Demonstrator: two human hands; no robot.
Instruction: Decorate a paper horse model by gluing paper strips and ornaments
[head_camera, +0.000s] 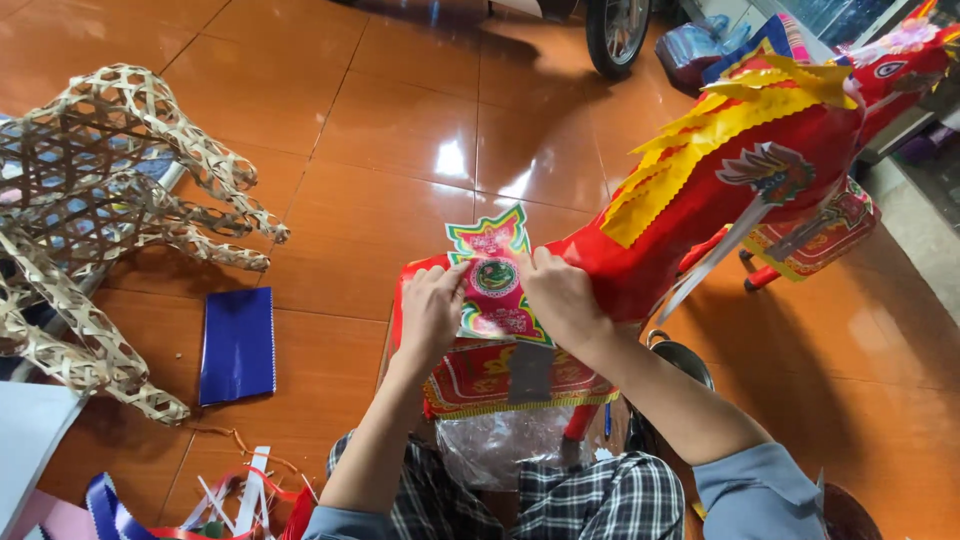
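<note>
A red paper horse (700, 200) with a yellow fringed mane stands on the floor in front of me, head at the upper right. On its rump lies a colourful printed paper ornament (495, 280) with a green round centre. My left hand (432, 305) presses the ornament's left edge, fingers bent over it. My right hand (558, 292) presses its right edge against the red body. A patterned red saddle cloth (470, 385) with a yellow fringe hangs below the ornament.
A bare woven bamboo horse frame (90, 220) lies at the left. A blue foil sheet (238, 345) rests on the orange tiled floor (380, 130). Ribbon and paper scraps (230, 500) lie at bottom left. A wheel (617, 30) stands at the top. A metal pot (680, 355) sits under the horse.
</note>
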